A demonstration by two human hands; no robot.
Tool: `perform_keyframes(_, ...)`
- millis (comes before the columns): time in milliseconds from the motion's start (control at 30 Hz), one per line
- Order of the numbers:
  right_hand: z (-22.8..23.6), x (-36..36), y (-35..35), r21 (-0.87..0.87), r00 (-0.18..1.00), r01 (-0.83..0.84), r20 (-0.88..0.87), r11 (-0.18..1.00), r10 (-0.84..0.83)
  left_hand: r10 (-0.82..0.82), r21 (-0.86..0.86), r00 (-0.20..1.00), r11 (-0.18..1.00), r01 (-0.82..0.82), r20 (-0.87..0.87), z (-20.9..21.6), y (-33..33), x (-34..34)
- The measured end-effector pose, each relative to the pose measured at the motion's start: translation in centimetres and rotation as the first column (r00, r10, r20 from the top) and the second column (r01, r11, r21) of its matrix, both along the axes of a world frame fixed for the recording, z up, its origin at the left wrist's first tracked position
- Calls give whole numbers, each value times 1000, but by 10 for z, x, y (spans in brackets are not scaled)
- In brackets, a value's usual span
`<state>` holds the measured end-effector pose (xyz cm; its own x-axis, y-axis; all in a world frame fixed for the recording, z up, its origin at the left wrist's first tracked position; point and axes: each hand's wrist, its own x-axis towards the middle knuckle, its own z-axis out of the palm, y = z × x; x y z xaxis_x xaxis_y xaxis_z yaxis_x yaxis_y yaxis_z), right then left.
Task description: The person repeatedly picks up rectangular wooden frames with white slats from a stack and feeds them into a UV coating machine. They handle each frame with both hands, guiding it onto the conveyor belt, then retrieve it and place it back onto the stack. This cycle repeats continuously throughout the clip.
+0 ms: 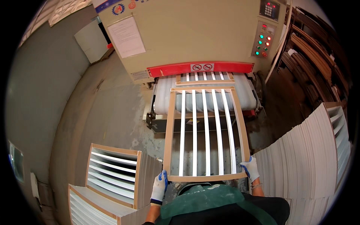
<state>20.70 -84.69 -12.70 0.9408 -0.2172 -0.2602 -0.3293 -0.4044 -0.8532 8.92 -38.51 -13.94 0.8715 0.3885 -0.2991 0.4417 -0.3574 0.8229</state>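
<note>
In the head view, the person holds a slatted frame [206,131] in front of the body, its far part over the conveyor belt [163,95] of a large beige machine [195,37] and its near part over the floor. The left hand [159,187], gloved, is clamped on the near left corner; the right hand [250,168], also gloved, is closed around the right side rail just up from the near corner. How the fingers wrap underneath is hidden.

The step in hand looks like presenting the frame to the belt, beneath the red bar [168,70]. A second frame [204,82] lies on the belt ahead, partly under that bar, with a narrow gap between the two. The next move seems to call for an even push from both hands, keeping the frame square and clear of the one ahead.

The held frame's long axis runs away from the person, nearly straight toward the machine opening, and its white slats follow that line. The far short rail faces the opening, roughly parallel to the red bar; the near one faces the waist. Whether the far end bears fully on the belt, I cannot tell.
</note>
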Motion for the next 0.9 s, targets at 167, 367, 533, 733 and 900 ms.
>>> perform_keyframes(167,-11,37,-8,-33,1000,13,-21,999,-14,6,18,1000,1000,-6,-21,5,-9,35)
perform_keyframes(367,-15,88,-16,84,996,-91,32,992,89,2,-148,997,989,10,80,43,-18,68)
perform_keyframes(533,6,97,-17,322,974,-171,-89,931,210,44,-130,988,990,-63,-145,44,-11,94)
perform_keyframes(733,7,104,-13,485,998,-10,-50,874,39,56,-191,997,979,-66,-57,35,-13,111)
perform_keyframes(900,-1,125,-14,551,997,42,-73,833,-2,88,-292,996,952,-93,-33,37,-11,132)
